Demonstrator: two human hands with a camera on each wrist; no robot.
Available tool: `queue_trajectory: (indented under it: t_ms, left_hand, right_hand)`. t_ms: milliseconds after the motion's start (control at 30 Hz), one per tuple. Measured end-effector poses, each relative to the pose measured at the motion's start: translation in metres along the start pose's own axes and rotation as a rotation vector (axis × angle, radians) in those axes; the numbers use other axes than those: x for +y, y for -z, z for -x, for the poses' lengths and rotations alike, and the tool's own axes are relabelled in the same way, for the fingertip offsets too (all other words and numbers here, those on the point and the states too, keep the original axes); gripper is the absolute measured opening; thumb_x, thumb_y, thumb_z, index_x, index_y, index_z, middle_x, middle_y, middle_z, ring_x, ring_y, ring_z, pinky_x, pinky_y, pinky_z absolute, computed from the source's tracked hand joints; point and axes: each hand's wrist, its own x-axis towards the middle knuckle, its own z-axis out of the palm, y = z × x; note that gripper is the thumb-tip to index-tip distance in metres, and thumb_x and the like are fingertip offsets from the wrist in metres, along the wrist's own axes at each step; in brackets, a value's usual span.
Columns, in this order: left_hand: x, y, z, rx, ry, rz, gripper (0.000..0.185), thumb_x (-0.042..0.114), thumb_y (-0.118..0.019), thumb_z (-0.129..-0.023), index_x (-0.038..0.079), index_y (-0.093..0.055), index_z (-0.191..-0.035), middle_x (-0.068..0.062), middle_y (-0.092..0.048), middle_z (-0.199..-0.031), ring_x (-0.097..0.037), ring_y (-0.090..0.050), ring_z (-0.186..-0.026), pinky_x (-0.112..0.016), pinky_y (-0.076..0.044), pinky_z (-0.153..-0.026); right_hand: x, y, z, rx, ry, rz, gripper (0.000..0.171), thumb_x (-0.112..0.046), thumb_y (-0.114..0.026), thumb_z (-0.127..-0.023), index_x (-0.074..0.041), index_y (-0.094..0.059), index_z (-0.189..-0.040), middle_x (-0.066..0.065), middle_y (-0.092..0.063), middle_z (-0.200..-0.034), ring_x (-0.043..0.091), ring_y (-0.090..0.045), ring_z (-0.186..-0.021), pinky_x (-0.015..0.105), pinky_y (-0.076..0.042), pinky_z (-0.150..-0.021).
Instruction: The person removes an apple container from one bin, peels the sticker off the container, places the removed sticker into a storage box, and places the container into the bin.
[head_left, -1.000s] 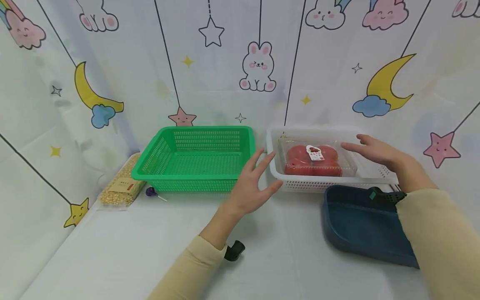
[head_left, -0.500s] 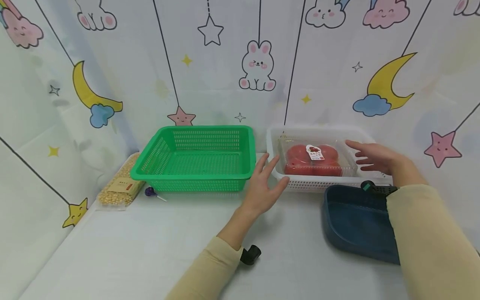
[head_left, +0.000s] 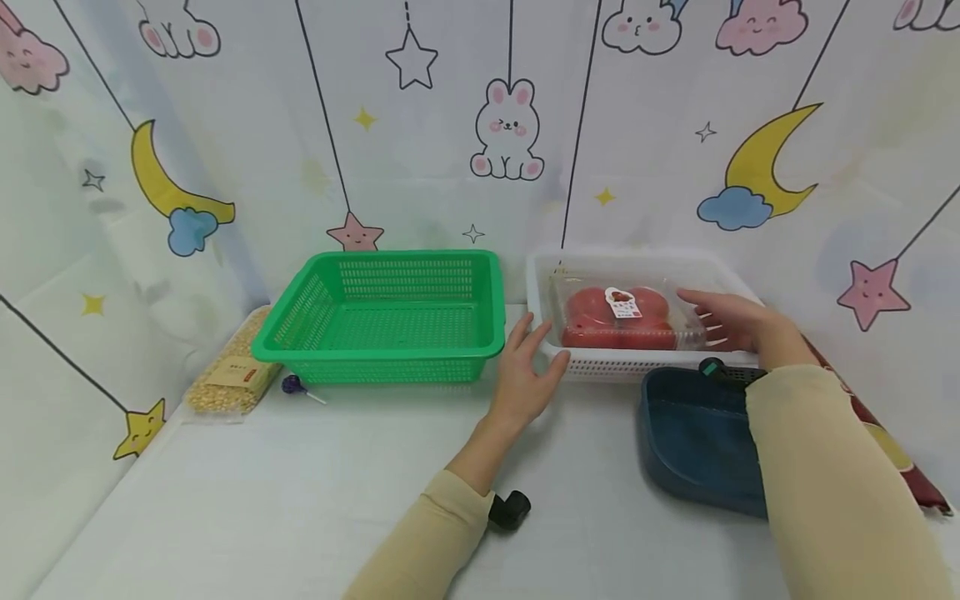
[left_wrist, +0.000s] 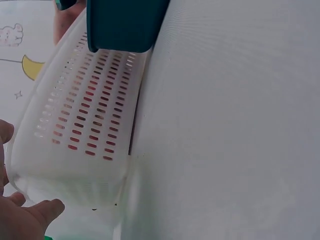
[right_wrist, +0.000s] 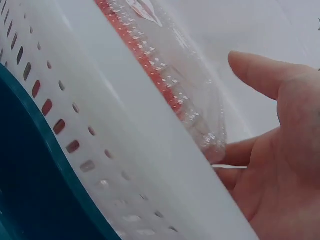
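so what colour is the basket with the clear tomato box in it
White basket, with slotted walls; clearest in the head view.

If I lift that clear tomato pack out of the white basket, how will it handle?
The tomato pack looks like thin clear plastic, so it probably flexes and dents under a squeeze. Its glossy wrap may be slippery. The tomatoes fill it, so it is likely fairly heavy for its size and bruisable.

Left hand (head_left: 525,375) closer to white basket (head_left: 592,367) corner; right hand (head_left: 731,321) lowered inside, beside tomato pack (head_left: 626,317).
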Motion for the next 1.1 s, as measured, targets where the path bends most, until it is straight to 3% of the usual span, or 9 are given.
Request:
queue_trajectory:
  t_ms: [367, 567, 667, 800, 1100]
  left_hand:
    - [-0.001, -0.004, 0.001, 0.022, 0.054, 0.168, 0.047, 0.022, -0.066, -0.088, 0.001, -0.055, -0.128, -0.008, -0.032, -0.147, -0.031, -0.038, -0.128, -0.033, -0.052, -0.084]
    - [0.000, -0.004, 0.001, 0.027, 0.076, 0.179, 0.047, 0.020, -0.067, -0.087, 0.002, -0.055, -0.129, -0.008, -0.032, -0.147, -0.028, -0.038, -0.129, -0.031, -0.052, -0.082]
    - [0.002, -0.004, 0.001, 0.025, 0.077, 0.180, 0.047, 0.020, -0.067, -0.087, 0.002, -0.055, -0.129, -0.009, -0.031, -0.147, -0.030, -0.039, -0.128, -0.032, -0.052, -0.082]
    - [0.002, -0.003, 0.001, 0.020, 0.077, 0.185, 0.047, 0.020, -0.066, -0.087, 0.002, -0.055, -0.129, -0.009, -0.031, -0.147, -0.030, -0.039, -0.128, -0.031, -0.052, -0.082]
    - [0.001, -0.003, 0.001, 0.026, 0.066, 0.208, 0.046, 0.020, -0.066, -0.087, 0.001, -0.056, -0.128, -0.010, -0.032, -0.146, -0.029, -0.040, -0.127, -0.030, -0.052, -0.082]
  right_hand:
    - [-0.001, -0.006, -0.002, -0.001, -0.032, -0.137, 0.099, -0.059, -0.053, -0.086, 0.002, -0.006, -0.147, 0.022, -0.027, -0.140, 0.033, -0.044, -0.114, 0.041, -0.049, -0.090]
    - [-0.002, -0.004, -0.001, -0.001, -0.017, -0.349, 0.081, -0.050, -0.060, -0.086, -0.005, -0.022, -0.142, 0.009, -0.043, -0.122, 0.022, -0.056, -0.098, 0.039, -0.048, -0.090]
    - [-0.003, -0.003, 0.001, -0.021, -0.027, -0.466, 0.062, -0.044, -0.064, -0.086, -0.015, -0.033, -0.131, 0.002, -0.050, -0.112, 0.019, -0.057, -0.095, 0.039, -0.048, -0.091]
    - [-0.006, -0.003, 0.004, -0.069, -0.047, -0.594, 0.049, -0.038, -0.064, -0.088, -0.021, -0.035, -0.123, -0.001, -0.056, -0.105, 0.020, -0.058, -0.095, 0.041, -0.047, -0.092]
    - [-0.013, -0.003, 0.011, -0.028, 0.001, -0.529, 0.048, -0.039, -0.064, -0.088, -0.022, -0.036, -0.123, -0.001, -0.058, -0.102, 0.021, -0.057, -0.094, 0.045, -0.048, -0.090]
